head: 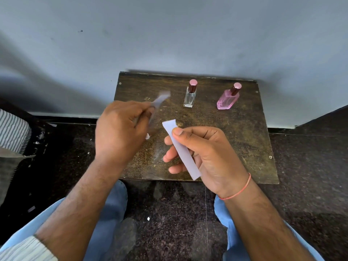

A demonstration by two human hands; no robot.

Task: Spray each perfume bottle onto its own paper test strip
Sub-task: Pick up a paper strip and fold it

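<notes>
A clear glass perfume bottle (pixel 190 94) with a pink-topped dark cap stands upright at the back of a small wooden table (pixel 235 140). A pink perfume bottle (pixel 228 97), also capped, stands to its right. My right hand (pixel 205 157) pinches a white paper strip (pixel 181 147) between thumb and fingers over the table's front. My left hand (pixel 120 129) holds a second paper strip (pixel 160 101), blurred by motion, over the table's left side, left of the clear bottle.
The table stands against a grey wall (pixel 169 34) on a dark speckled floor (pixel 169 213). Small paper scraps lie on the floor. A striped cloth (pixel 13 130) is at the left edge. My knees in blue trousers (pixel 111 210) are below the table's front edge.
</notes>
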